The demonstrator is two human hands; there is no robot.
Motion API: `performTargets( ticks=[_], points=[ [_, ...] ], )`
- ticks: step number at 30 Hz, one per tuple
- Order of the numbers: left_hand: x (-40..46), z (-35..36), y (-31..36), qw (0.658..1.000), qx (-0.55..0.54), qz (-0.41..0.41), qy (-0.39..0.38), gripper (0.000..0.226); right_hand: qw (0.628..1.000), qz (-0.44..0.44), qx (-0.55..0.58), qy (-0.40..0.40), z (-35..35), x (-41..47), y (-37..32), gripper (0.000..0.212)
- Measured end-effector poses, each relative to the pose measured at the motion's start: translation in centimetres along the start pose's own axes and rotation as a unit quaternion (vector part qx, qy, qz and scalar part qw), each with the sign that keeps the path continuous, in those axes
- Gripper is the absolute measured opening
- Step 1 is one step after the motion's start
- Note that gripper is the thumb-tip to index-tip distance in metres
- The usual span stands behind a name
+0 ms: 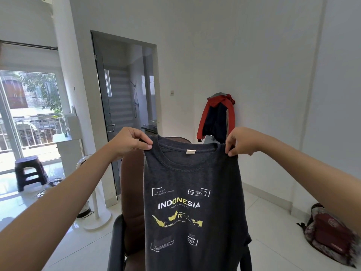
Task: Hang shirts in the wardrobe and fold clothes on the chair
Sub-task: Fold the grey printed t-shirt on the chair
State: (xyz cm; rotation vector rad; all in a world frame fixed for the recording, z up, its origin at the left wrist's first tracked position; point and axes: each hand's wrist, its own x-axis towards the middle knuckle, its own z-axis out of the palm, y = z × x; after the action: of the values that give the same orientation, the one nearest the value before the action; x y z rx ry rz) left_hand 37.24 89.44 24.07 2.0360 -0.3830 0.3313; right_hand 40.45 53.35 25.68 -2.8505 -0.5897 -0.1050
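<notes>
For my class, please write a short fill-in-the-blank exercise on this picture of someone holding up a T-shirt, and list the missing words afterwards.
1. The left hand and right hand hold up a dark T-shirt by its ____.
2. The largest word printed on it is ____.
3. Behind the T-shirt stands a brown ____.
4. A red and navy jacket hangs against the ____.

Missing words: shoulders; INDONESIA; chair; wall

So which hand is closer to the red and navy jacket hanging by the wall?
Right. The right hand sits just below and beside the jacket; the left hand is across the shirt.
</notes>
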Motion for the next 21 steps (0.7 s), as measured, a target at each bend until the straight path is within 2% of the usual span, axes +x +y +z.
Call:
performTargets(
  ticks=[5,8,21],
  points=[
    [-0.4,0.2,0.2,1.0,0.006,-0.005,0.007,0.036,0.984,0.039,0.169,-0.034,1.6,-0.4,0.3,0.009],
    [-0.8,-0.1,0.3,1.0,0.003,-0.011,0.008,0.037,0.967,0.032,0.249,-0.05,2.2,-1.0,0.7,0.01],
    [-1.6,-0.2,0.6,0.999,0.017,-0.029,0.018,0.039,0.968,-0.004,0.209,-0.139,3.2,-2.5,0.5,0.009]
  ],
)
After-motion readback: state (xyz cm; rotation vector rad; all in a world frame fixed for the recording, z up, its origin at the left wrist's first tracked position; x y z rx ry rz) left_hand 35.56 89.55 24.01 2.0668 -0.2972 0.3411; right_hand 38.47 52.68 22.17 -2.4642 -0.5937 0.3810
